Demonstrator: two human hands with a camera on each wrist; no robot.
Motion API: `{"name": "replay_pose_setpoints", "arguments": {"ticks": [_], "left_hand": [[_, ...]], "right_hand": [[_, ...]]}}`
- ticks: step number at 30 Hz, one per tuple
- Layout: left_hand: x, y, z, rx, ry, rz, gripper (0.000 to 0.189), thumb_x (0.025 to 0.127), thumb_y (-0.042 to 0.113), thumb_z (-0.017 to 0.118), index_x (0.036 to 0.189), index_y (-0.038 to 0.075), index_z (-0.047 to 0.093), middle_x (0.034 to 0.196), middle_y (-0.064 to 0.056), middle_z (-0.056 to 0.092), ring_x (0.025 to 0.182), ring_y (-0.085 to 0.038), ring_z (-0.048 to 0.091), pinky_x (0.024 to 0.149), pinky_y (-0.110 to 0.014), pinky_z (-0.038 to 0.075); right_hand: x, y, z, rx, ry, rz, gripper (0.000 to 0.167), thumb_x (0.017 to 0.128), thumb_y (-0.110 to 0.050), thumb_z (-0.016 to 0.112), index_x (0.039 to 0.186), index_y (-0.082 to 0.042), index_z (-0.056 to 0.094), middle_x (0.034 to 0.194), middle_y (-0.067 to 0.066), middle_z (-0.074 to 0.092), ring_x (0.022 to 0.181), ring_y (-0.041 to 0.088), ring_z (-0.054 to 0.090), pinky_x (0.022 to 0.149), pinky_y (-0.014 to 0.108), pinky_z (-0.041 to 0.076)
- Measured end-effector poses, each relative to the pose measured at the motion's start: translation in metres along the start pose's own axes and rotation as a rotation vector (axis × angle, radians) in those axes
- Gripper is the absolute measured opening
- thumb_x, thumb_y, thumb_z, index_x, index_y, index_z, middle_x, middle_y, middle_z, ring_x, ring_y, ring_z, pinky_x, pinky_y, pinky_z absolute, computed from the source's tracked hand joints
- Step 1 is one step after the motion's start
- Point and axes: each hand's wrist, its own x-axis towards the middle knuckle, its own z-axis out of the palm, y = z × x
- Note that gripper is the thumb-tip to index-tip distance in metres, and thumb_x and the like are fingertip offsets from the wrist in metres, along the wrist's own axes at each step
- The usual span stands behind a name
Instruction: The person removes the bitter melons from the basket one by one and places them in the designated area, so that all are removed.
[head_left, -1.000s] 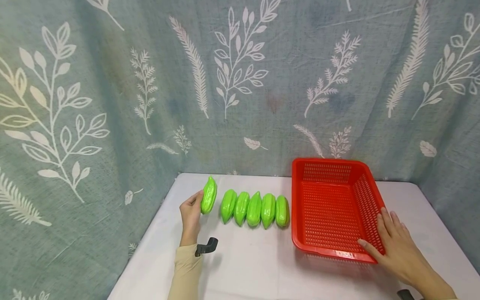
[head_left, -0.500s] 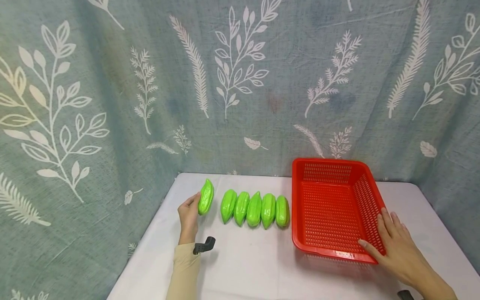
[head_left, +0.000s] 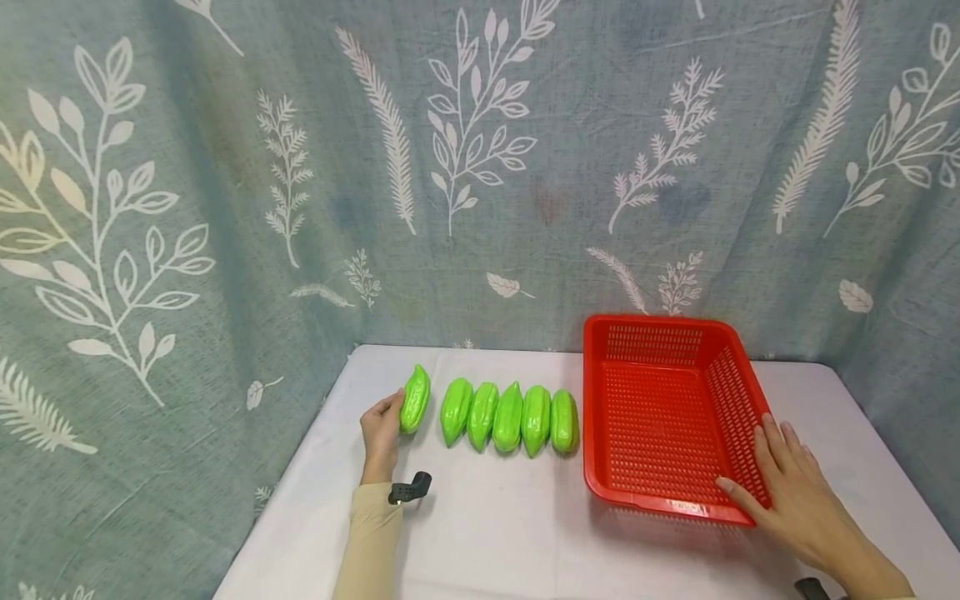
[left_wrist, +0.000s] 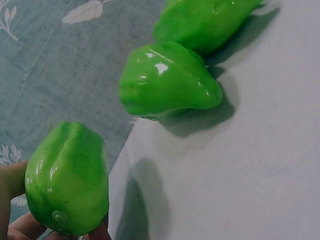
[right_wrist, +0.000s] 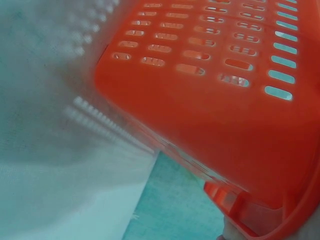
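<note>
My left hand [head_left: 381,429] pinches a glossy green ribbed fruit [head_left: 415,400] with a pointed tip, near the back left of the table. In the left wrist view the held fruit [left_wrist: 67,180] shows its blunt end with a small round stub; the fingers curl around its side and underneath. To the right, several similar green fruits [head_left: 507,419] lie in a row, side by side. At the front right corner of a red perforated plastic basket [head_left: 660,433], my right hand [head_left: 798,496] rests with fingers spread and straight along the rim.
A white-covered table [head_left: 495,533] carries everything. Behind it and at the sides hangs a grey-green cloth [head_left: 555,167] with white leaf prints. The basket stands directly right of the fruit row, its slotted side wall [right_wrist: 195,90] filling the right wrist view.
My left hand and its fruit have lowered slightly, shifting a little left and then partly back right. The right hand, basket and row of fruits stay in place.
</note>
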Motion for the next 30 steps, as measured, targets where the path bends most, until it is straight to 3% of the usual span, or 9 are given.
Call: {"name": "replay_pose_setpoints", "arguments": {"ticks": [12, 21, 30], "left_hand": [[0.004, -0.005, 0.006, 0.056, 0.002, -0.012, 0.05, 0.104, 0.031, 0.061, 0.137, -0.007, 0.06, 0.144, -0.026, 0.057, 0.136, -0.037, 0.053, 0.117, -0.048, 0.043], [0.002, -0.008, 0.013, 0.137, 0.036, 0.0, 0.051, 0.104, 0.034, 0.061, 0.135, -0.006, 0.062, 0.139, -0.027, 0.061, 0.131, -0.037, 0.058, 0.113, -0.048, 0.048], [0.002, -0.009, 0.017, 0.17, 0.025, -0.007, 0.05, 0.104, 0.034, 0.061, 0.134, -0.005, 0.063, 0.138, -0.026, 0.062, 0.13, -0.037, 0.059, 0.112, -0.048, 0.049]], "right_hand": [[-0.002, -0.001, 0.001, 0.01, 0.017, -0.018, 0.108, 0.099, -0.061, 0.056, 0.157, 0.017, 0.01, 0.167, 0.038, -0.001, 0.155, 0.056, -0.009, 0.122, 0.075, -0.004], [-0.001, -0.001, 0.002, -0.001, 0.011, -0.011, 0.108, 0.098, -0.061, 0.056, 0.158, 0.016, 0.009, 0.167, 0.038, -0.002, 0.155, 0.058, -0.007, 0.12, 0.078, 0.004], [0.0, 0.0, 0.001, -0.013, 0.003, -0.002, 0.109, 0.098, -0.063, 0.055, 0.158, 0.016, 0.008, 0.167, 0.038, -0.003, 0.154, 0.058, -0.006, 0.119, 0.079, 0.006]]}}
